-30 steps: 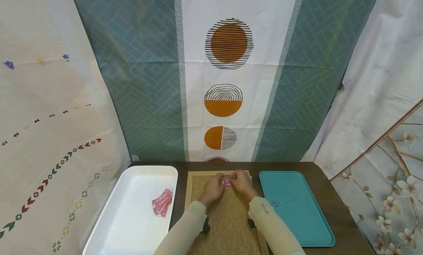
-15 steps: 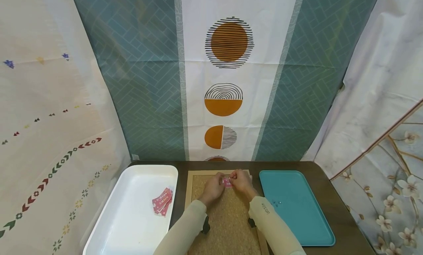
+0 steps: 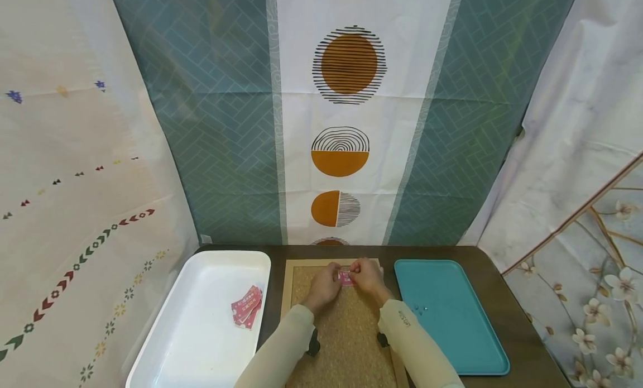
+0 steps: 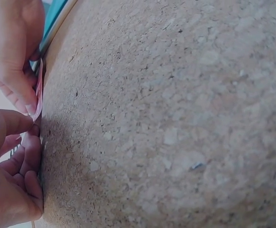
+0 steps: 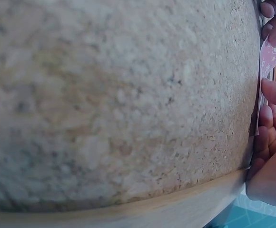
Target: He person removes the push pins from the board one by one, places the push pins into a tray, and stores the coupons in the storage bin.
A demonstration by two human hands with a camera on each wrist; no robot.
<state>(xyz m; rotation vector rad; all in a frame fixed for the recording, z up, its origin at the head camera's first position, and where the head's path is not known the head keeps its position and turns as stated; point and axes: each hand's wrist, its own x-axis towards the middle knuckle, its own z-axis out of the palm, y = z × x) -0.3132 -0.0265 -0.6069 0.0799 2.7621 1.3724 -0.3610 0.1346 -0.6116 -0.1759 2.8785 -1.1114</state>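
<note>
At the far end of the framed cork board [image 3: 346, 343], a pink coupon [image 3: 345, 278] with white print is between my two hands. My left hand [image 3: 324, 286] pinches its left side; in the left wrist view, thumb and finger meet at the coupon's edge [image 4: 39, 95]. On the other side, my right hand [image 3: 368, 276] has its thumb and forefinger on the coupon, its remaining fingers curled against the board. The right wrist view shows the coupon [image 5: 269, 59] edge-on, close to the cork. Whether a pin is between the right fingertips is hidden.
A white tray [image 3: 201, 321] on the left holds several more pink coupons [image 3: 247, 308]. To the right lies a teal tray [image 3: 457, 321] with several tiny clear pins [image 3: 421, 309]. All stand on a dark brown table [image 3: 522, 321], with curtains behind and at both sides.
Both hands stay at nearly the same place. The coupon's upper part has shifted slightly between the fingertips, and the thin dark line above it no longer shows.
</note>
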